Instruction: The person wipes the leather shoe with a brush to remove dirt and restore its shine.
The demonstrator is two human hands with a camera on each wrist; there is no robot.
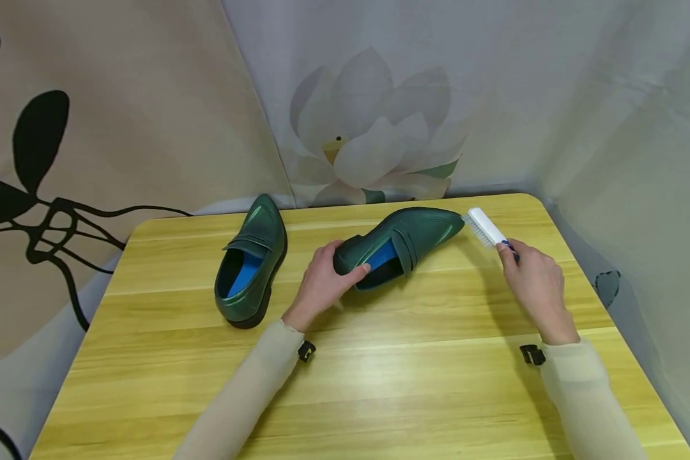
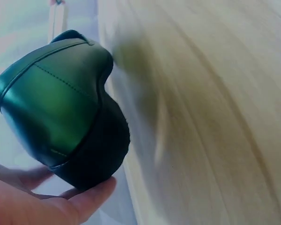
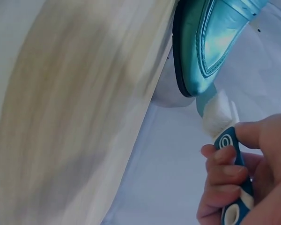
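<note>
My left hand (image 1: 324,278) grips a dark green loafer (image 1: 431,233) by its heel, thumb at the opening over the blue insole. The shoe lies tilted, toe pointing right; the left wrist view shows its heel (image 2: 61,103) with fingers wrapped underneath. In my right hand (image 1: 535,281) is a brush (image 1: 484,225) with white bristles and a blue-and-white handle (image 3: 234,187). Its bristle end is right by the toe of the loafer. The matching green loafer (image 1: 253,262) stands upright on the table to the left, toe toward the back.
A wooden table (image 1: 402,383) with rounded back corners bears the shoes. Behind it hangs a pale curtain (image 1: 494,96) printed with a flower, and black leaf shapes (image 1: 40,140) show on the left cloth.
</note>
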